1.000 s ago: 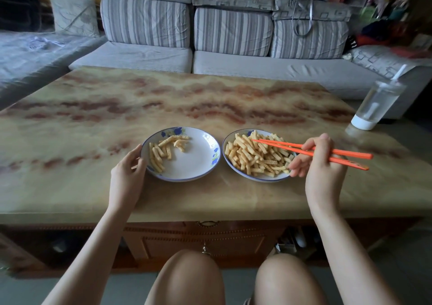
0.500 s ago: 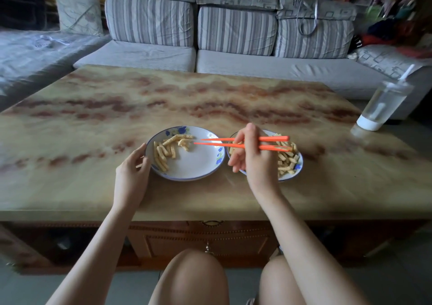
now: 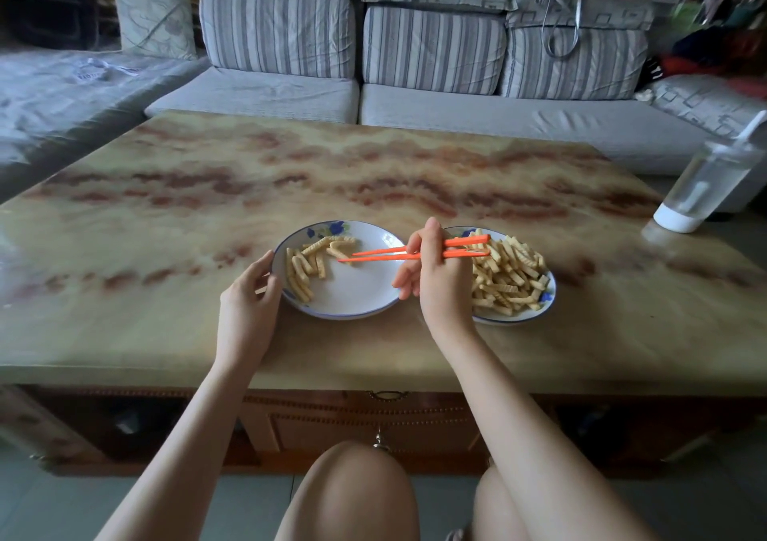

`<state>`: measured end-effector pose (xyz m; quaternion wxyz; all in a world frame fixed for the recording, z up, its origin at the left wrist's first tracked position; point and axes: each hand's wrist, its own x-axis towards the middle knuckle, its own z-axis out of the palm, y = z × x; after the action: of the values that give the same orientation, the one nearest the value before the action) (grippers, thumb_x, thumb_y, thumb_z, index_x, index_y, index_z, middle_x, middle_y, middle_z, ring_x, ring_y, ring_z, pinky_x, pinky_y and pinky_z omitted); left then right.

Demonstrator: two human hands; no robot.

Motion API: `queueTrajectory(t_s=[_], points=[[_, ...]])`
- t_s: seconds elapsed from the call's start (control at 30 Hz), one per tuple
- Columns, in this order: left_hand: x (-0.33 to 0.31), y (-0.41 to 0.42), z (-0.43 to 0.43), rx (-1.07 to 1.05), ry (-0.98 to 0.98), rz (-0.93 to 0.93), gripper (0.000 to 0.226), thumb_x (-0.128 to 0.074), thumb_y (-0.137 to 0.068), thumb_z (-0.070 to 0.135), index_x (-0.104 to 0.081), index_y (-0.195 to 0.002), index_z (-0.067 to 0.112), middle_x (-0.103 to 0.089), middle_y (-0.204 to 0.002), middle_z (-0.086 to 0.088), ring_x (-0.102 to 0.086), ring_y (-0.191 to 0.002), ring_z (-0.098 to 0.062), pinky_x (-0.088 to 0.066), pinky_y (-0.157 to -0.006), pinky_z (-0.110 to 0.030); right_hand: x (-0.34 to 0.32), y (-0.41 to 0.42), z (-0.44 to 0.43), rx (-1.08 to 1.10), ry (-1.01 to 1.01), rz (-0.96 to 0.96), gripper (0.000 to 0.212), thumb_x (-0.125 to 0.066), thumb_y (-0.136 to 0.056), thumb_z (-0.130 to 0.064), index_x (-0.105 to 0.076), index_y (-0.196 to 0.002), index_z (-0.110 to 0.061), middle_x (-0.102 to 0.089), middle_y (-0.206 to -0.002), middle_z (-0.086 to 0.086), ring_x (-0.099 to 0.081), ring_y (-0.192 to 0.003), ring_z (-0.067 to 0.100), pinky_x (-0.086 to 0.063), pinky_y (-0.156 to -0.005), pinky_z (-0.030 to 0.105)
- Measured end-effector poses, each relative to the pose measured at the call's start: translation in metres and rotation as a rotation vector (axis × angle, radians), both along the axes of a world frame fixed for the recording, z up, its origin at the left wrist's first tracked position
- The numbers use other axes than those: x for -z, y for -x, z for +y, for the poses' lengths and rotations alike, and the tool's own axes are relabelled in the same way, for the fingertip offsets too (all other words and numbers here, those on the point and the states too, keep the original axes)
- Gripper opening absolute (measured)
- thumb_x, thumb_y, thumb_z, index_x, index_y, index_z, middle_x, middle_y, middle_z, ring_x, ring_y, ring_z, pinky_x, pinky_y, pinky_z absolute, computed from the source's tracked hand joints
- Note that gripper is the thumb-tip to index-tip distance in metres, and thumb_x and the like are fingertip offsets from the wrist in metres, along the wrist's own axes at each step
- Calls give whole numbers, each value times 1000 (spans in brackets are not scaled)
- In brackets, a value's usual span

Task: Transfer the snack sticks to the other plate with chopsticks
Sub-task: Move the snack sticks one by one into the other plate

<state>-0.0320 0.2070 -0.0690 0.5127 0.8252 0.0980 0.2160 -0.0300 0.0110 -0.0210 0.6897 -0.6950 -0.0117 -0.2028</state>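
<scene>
Two white plates with blue rims stand side by side near the table's front edge. The right plate point(image 3: 547, 296) holds a heap of ridged yellow snack sticks point(image 3: 508, 275). On the left plate point(image 3: 357, 291) lie several snack sticks point(image 3: 309, 264) along its left and far side. My right hand point(image 3: 436, 275) grips a pair of orange chopsticks point(image 3: 398, 252); their tips point left over the left plate and touch a stick there. My left hand point(image 3: 249, 299) rests at the left plate's left rim, fingers curled against it.
A clear water bottle point(image 3: 705, 183) with a white base and a straw stands at the table's right edge. A striped grey sofa point(image 3: 415, 96) runs behind the marble-patterned table point(image 3: 166, 208). My bare knees are below the table's front edge.
My right hand moved left from the right plate, carrying the chopsticks over the left plate. The tips now reach the sticks there. My left hand stayed at the left plate's rim.
</scene>
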Motion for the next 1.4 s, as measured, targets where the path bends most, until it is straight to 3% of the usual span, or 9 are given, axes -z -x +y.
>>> queueTrajectory(t_s=[0.33,0.53,0.67,0.83,0.97,1.23,1.4], points=[[0,1,0,8,-19,-10,39,-49,-93,11,-58,-130,16,-56,-101,13,-51,-92,1,-31,-64,7,-9,21,-29,71,-79,-53,46,-35,-104,-30,-51,-66,-10,-52,-45,22,-46,-33,26,-36,-37,23],[0,2,-1,15,-27,-12,39,-49,-93,11,-57,-131,16,-57,-101,12,-51,-93,0,-32,-63,6,-25,38,-65,167,-116,-112,42,-31,-105,-27,-47,-70,-10,-51,-38,7,-45,-31,18,-35,-35,19],[1,1,0,10,-19,-2,39,-49,-93,11,-58,-131,17,-58,-100,11,-52,-91,-2,-31,-63,6,-31,47,-100,299,-81,-158,42,-30,-105,-27,-47,-70,-12,-51,-38,8,-46,-31,17,-33,-35,18],[1,2,-1,10,-8,9,39,-48,-94,13,-57,-131,17,-62,-109,6,-52,-93,-1,-35,-73,-9,-26,55,-124,368,-43,-149,42,-30,-105,-28,-47,-69,-13,-53,-40,8,-46,-31,19,-31,-36,23],[-1,3,-2,6,-7,6,38,-48,-94,13,-57,-131,16,-64,-119,-1,-50,-97,0,-34,-81,-17,-21,58,-126,358,14,-122,42,-32,-104,-27,-49,-70,-10,-55,-41,9,-45,-31,19,-30,-36,22],[0,2,-1,15,-7,6,38,-48,-95,15,-57,-132,17,-63,-122,-2,-50,-99,0,-35,-80,-16,-34,59,-109,310,-44,-186,39,-30,-105,-24,-48,-73,-9,-52,-41,11,-44,-31,18,-30,-35,18],[1,1,0,13,-7,7,38,-49,-95,16,-57,-131,17,-63,-122,-1,-51,-99,0,-35,-79,-16,-30,37,-77,169,-105,-117,41,-32,-105,-27,-50,-73,-9,-50,-39,7,-44,-31,15,-32,-34,17]])
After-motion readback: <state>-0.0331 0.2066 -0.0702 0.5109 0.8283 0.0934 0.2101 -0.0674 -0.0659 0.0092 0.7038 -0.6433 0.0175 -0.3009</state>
